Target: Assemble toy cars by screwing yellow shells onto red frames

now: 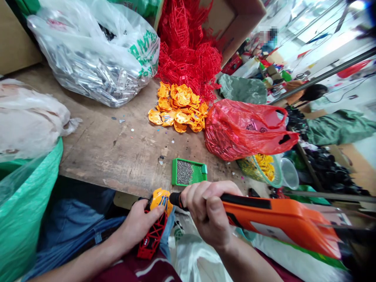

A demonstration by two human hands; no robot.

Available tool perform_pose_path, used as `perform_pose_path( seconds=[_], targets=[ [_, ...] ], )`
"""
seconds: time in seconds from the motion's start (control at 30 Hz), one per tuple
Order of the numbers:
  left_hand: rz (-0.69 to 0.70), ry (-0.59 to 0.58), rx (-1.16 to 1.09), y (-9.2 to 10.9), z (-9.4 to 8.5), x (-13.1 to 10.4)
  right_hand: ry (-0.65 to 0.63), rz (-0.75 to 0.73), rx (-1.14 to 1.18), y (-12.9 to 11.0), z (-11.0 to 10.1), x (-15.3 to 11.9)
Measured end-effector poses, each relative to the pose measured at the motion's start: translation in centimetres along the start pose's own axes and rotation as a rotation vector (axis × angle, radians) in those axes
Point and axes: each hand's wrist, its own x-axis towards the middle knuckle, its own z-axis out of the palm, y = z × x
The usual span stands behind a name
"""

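Note:
My left hand [141, 223] is closed around a toy car [154, 231] with a yellow-orange body piece at its top and a red lattice frame below. An orange and black electric screwdriver [273, 213] is gripped in my right hand [211, 207]. Its black nose meets the yellow piece; the bit itself is hidden, so I cannot tell if it sits in a screw. Just beyond, at the table's edge, is a small green tray [199, 176] of tiny grey screws [184, 172]. A pile of yellow-orange body pieces [179, 109] lies farther back.
Red lattice frames [190, 58] spill from a cardboard box [243, 23] at the back. Around the wooden table [117, 156] stand a clear bag of silvery parts [100, 74], a red bag [232, 129] and a green basket [277, 172] of yellow parts. People work in the background.

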Motion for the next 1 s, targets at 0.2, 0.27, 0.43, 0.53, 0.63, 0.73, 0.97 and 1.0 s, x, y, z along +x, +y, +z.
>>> perform_pose_path(
  seconds=[0.2,0.27,0.43,0.53,0.63,0.73,0.97,1.0],
  targets=[
    [0.004,-0.017,0.006,-0.3,-0.1,0.1,0.024,-0.074,0.055,0.7,0.4,0.1],
    [0.002,-0.019,0.015,-0.3,-0.2,0.2,0.02,-0.07,0.038,0.8,0.4,0.1],
    [0.005,-0.017,0.059,-0.4,-0.3,0.3,0.014,-0.055,0.068,0.9,0.5,0.2],
    [0.016,-0.026,0.081,-0.6,-0.4,0.4,0.034,-0.038,0.075,1.0,0.6,0.3],
    [0.019,-0.045,0.082,-0.7,-0.5,0.5,0.054,-0.022,0.055,1.2,0.8,0.5],
    [0.034,-0.063,0.071,-0.9,-0.6,0.6,0.075,-0.013,0.039,1.5,0.9,0.6],
    [0.061,-0.091,-0.004,-1.0,-0.6,0.4,0.099,0.026,0.023,2.0,1.3,0.6],
    [0.059,-0.091,-0.016,-1.1,-0.6,0.4,0.097,0.033,0.033,2.0,1.3,0.5]
  ],
)
